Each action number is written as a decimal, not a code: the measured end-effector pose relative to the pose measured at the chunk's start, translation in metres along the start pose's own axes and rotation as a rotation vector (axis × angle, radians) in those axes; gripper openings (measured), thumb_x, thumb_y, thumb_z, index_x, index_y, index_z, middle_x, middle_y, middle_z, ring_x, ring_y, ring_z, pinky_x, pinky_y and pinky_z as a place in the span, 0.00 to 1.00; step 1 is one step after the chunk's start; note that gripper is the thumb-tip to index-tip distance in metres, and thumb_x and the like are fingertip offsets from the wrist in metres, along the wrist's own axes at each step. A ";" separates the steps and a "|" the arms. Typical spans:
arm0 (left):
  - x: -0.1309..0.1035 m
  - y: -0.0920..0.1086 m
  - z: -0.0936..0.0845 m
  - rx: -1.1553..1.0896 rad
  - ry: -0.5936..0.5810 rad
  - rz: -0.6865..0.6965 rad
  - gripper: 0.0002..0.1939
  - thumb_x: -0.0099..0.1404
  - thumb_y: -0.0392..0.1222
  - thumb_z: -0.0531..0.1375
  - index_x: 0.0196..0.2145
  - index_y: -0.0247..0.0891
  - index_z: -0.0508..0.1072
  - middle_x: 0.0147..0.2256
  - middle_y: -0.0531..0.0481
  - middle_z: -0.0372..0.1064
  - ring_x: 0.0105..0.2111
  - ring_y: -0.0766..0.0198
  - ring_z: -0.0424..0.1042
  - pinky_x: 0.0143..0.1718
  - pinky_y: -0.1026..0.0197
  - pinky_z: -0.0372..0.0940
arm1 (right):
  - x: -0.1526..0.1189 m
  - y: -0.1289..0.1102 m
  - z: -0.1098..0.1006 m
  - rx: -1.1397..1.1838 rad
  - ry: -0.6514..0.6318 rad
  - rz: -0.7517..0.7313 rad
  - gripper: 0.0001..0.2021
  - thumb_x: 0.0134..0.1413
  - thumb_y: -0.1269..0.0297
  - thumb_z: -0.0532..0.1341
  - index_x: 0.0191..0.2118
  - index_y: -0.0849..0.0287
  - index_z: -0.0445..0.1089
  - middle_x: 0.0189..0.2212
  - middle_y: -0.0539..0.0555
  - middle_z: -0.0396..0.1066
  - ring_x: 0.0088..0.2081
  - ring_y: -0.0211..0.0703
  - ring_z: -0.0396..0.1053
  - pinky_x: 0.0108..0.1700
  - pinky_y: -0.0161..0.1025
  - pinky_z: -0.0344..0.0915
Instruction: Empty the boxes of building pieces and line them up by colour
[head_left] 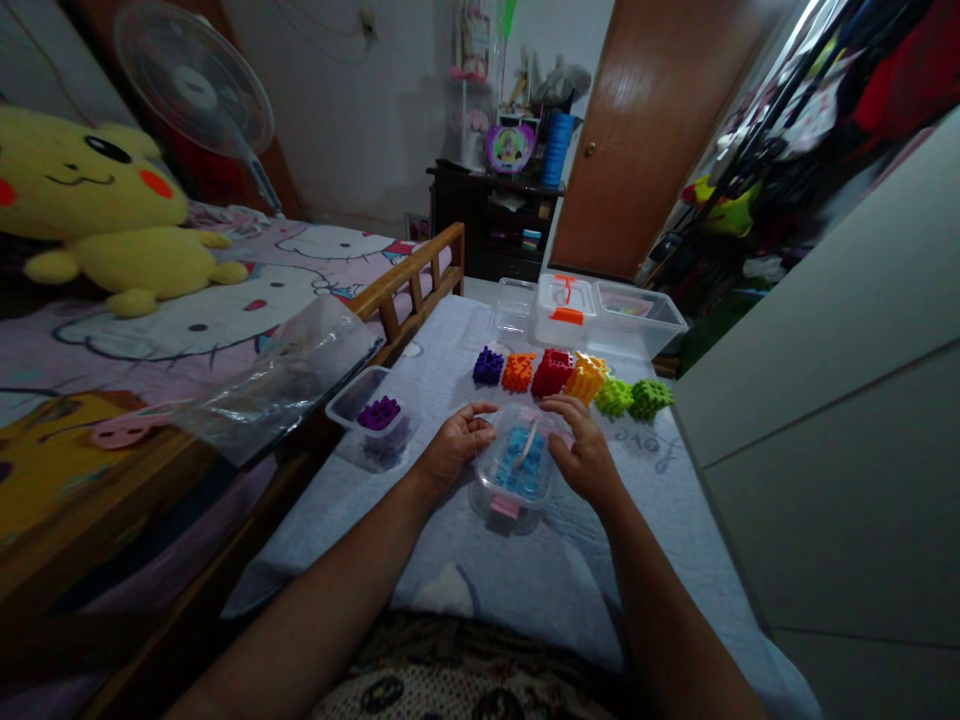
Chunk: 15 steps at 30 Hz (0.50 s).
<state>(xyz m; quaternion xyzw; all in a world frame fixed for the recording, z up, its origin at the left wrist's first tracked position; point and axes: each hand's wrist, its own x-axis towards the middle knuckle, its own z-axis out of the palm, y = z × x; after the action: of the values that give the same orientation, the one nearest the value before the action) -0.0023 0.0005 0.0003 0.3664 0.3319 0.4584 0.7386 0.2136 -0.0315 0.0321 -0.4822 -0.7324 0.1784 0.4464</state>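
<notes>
Clear box (pixel 504 487) of blue pieces (pixel 523 462) sits between my left hand (pixel 457 446) and right hand (pixel 586 452), each grip spread against it.

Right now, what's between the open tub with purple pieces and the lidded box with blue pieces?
Head view: the left hand, fingers at the rim of the lidded box, then a strip of bare cloth up to the open tub.

this is a bedroom in a home. a bed (pixel 255 300) with a cartoon-print sheet holds a yellow plush toy (pixel 112 215), and clothes (pixel 817 130) hang opposite, beside a wooden door (pixel 630 130).
</notes>
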 end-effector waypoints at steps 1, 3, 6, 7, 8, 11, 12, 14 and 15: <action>-0.001 0.000 0.000 -0.005 0.006 -0.003 0.31 0.47 0.41 0.74 0.47 0.36 0.70 0.27 0.59 0.65 0.22 0.73 0.64 0.25 0.69 0.57 | -0.003 0.003 0.000 -0.004 0.018 0.047 0.19 0.55 0.70 0.58 0.53 0.55 0.70 0.52 0.60 0.70 0.56 0.53 0.67 0.61 0.55 0.61; -0.002 0.001 0.002 -0.013 0.015 -0.005 0.30 0.46 0.40 0.74 0.47 0.36 0.71 0.27 0.59 0.65 0.22 0.73 0.65 0.26 0.69 0.59 | -0.008 0.008 0.001 0.006 0.016 0.145 0.21 0.58 0.61 0.61 0.57 0.56 0.67 0.54 0.61 0.69 0.57 0.55 0.66 0.60 0.56 0.62; -0.003 0.001 0.003 -0.020 0.021 -0.003 0.30 0.46 0.39 0.74 0.47 0.36 0.71 0.27 0.59 0.65 0.23 0.73 0.65 0.26 0.69 0.58 | -0.014 0.014 0.006 0.053 -0.030 0.263 0.25 0.58 0.53 0.61 0.59 0.56 0.65 0.57 0.63 0.67 0.58 0.56 0.65 0.60 0.56 0.61; -0.003 0.001 0.004 -0.022 0.024 -0.004 0.30 0.46 0.39 0.74 0.46 0.36 0.71 0.27 0.59 0.65 0.23 0.73 0.65 0.26 0.69 0.59 | -0.015 0.015 0.008 0.076 -0.042 0.292 0.26 0.59 0.52 0.61 0.60 0.56 0.65 0.58 0.62 0.67 0.59 0.57 0.65 0.60 0.56 0.61; -0.004 0.001 0.004 -0.025 0.026 -0.003 0.30 0.45 0.39 0.74 0.46 0.36 0.71 0.27 0.59 0.65 0.23 0.73 0.65 0.27 0.69 0.59 | -0.016 0.016 0.010 0.103 -0.050 0.318 0.26 0.59 0.51 0.60 0.60 0.56 0.65 0.58 0.62 0.67 0.59 0.57 0.65 0.60 0.56 0.61; -0.003 0.000 0.003 -0.021 0.016 0.001 0.30 0.45 0.40 0.74 0.46 0.36 0.72 0.28 0.59 0.65 0.24 0.73 0.65 0.27 0.68 0.59 | -0.019 0.017 0.014 0.191 -0.054 0.387 0.27 0.59 0.50 0.60 0.60 0.56 0.65 0.57 0.61 0.68 0.58 0.57 0.65 0.59 0.55 0.62; -0.003 -0.001 0.003 -0.015 0.008 0.004 0.30 0.46 0.40 0.74 0.46 0.36 0.72 0.27 0.59 0.64 0.23 0.73 0.64 0.27 0.68 0.59 | -0.019 0.017 0.015 0.215 -0.046 0.407 0.27 0.58 0.50 0.60 0.60 0.56 0.65 0.57 0.61 0.68 0.58 0.57 0.65 0.59 0.54 0.62; -0.003 -0.002 0.002 0.002 0.000 0.014 0.30 0.47 0.40 0.74 0.47 0.36 0.71 0.27 0.60 0.63 0.23 0.74 0.63 0.26 0.69 0.57 | -0.019 0.018 0.017 0.268 -0.022 0.446 0.29 0.56 0.50 0.62 0.60 0.57 0.65 0.56 0.61 0.69 0.56 0.57 0.66 0.58 0.54 0.63; -0.002 -0.003 0.001 0.010 0.000 0.018 0.30 0.47 0.40 0.74 0.47 0.36 0.71 0.27 0.60 0.63 0.23 0.74 0.63 0.26 0.69 0.57 | -0.019 0.018 0.018 0.298 -0.012 0.467 0.29 0.55 0.50 0.62 0.60 0.57 0.65 0.56 0.60 0.69 0.55 0.57 0.67 0.58 0.54 0.63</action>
<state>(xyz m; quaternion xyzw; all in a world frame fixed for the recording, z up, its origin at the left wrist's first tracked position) -0.0012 -0.0025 -0.0010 0.3729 0.3308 0.4632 0.7328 0.2108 -0.0365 0.0006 -0.5658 -0.5696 0.3851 0.4550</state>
